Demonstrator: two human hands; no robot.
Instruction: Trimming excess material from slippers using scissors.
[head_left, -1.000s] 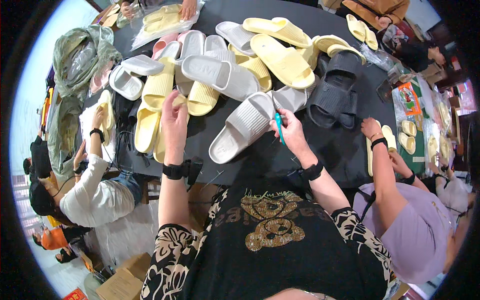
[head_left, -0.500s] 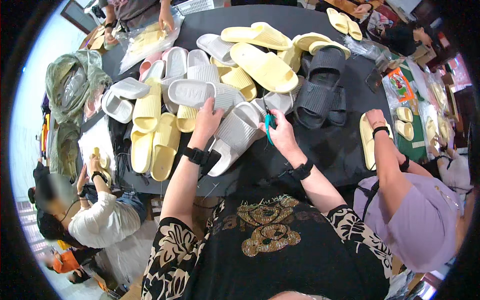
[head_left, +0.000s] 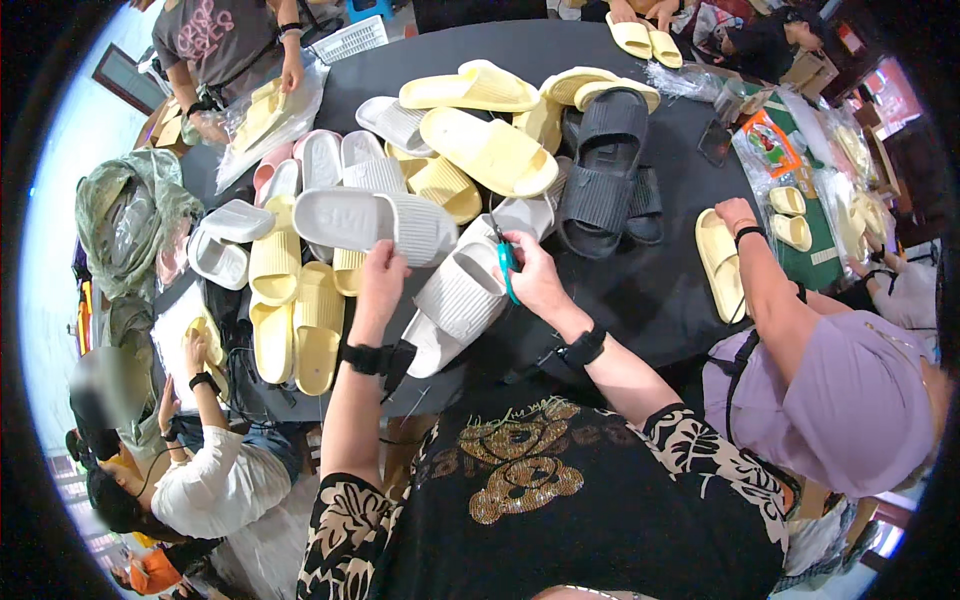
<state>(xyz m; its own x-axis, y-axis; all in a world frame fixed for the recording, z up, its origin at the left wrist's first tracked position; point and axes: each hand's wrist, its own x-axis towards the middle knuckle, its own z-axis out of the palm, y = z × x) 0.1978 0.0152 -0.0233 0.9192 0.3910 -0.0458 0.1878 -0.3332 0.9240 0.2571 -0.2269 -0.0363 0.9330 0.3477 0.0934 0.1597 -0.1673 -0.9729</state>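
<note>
My left hand (head_left: 382, 285) grips a light grey ribbed slipper (head_left: 345, 215) by its near edge, over the pile. My right hand (head_left: 535, 280) holds small teal-handled scissors (head_left: 505, 258), blades pointing up and away. Between my hands lies another pair of grey slippers (head_left: 460, 290), one partly over the other. Beyond the held slipper sit yellow slippers (head_left: 490, 155) and more grey ones. A stack of black slippers (head_left: 603, 170) stands to the right of the scissors. Whether the blades touch anything I cannot tell.
A dark table (head_left: 650, 290) carries the pile. Yellow slippers (head_left: 318, 325) lie at left front. At right, a co-worker in a lilac top has a hand on a yellow slipper (head_left: 718, 265). Another co-worker in white works at lower left. Green plastic bags (head_left: 130, 210) are heaped at far left.
The whole view has shifted, so the table's things sit lower and further left. My left hand still holds the grey slipper, my right hand the scissors, now tilted a little to the left.
</note>
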